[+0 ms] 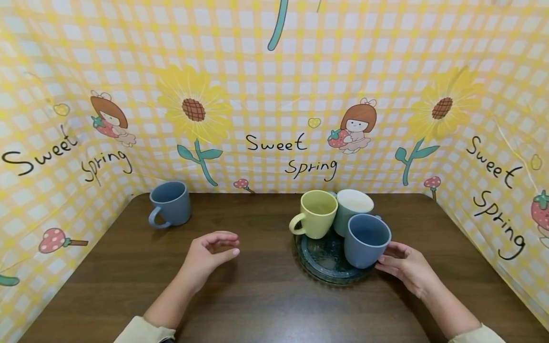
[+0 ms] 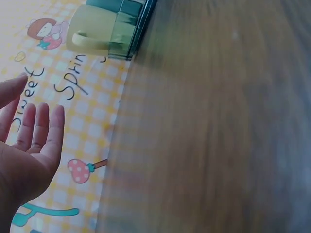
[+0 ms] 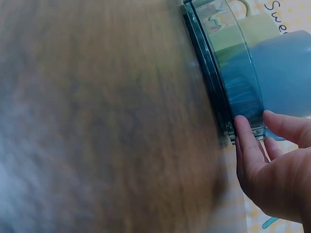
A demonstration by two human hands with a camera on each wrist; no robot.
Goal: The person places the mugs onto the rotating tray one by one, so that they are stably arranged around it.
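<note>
As seen in the head view, located right of centre on the brown tabletop [image 1: 249, 295]: round glass dish [image 1: 309, 268], bearing three upright mugs set close together. Placed at left within: yellow mug [image 1: 318, 221], handle pointing left. Placed on the far side: green mug [image 1: 341, 221], white inside. Placed at near right: blue mug [image 1: 364, 245].

Positioned at the right edge of the glass dish: right hand [image 1: 409, 271], partly spread, thumb by the rim and a finger against the glass, just beside the blue mug. Cannot tell whether gripping or merely touching.

Held over the tabletop, well left of the glass dish: left hand [image 1: 208, 257], fingers relaxed and apart from the thumb, grasping nothing.

Standing upright at far left: second blue mug [image 1: 177, 207], handle toward the left. Hung behind and along both sides: yellow checked cloth [image 1: 266, 95], printed with sunflowers and "Sweet Spring" lettering.
</note>
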